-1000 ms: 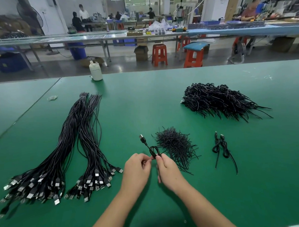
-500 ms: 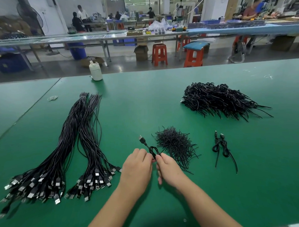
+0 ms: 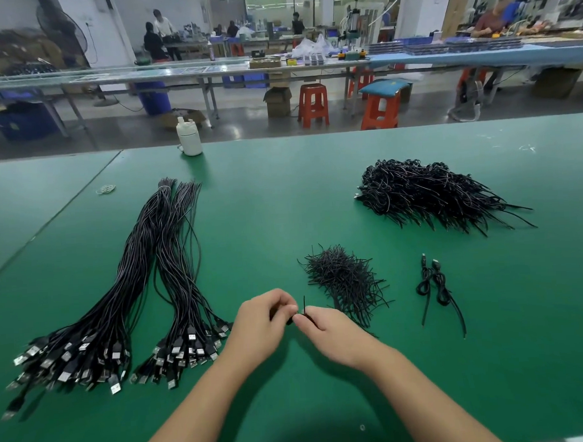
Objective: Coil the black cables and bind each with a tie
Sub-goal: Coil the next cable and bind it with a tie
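Note:
My left hand [image 3: 261,325] and my right hand [image 3: 331,332] meet at the table's near middle, fingertips pinching a small coiled black cable that is almost wholly hidden between them. A thin black tie end [image 3: 304,303] sticks straight up from the pinch. A loose heap of short black ties [image 3: 344,278] lies just beyond my right hand. Two long bundles of straight black USB cables [image 3: 145,277] stretch along the left. Two bound coils [image 3: 435,284] lie at the right. A big heap of bound cables [image 3: 426,191] sits far right.
The green table [image 3: 282,204] runs wide; a seam crosses its left part. A white bottle [image 3: 189,136] stands at the far edge, and a rubber band [image 3: 105,189] lies near the seam. Beyond are benches, red stools and seated people.
The cable's plug end and loop, which stuck out above my fingers, have been drawn in between my hands. Only a tie end now shows above them.

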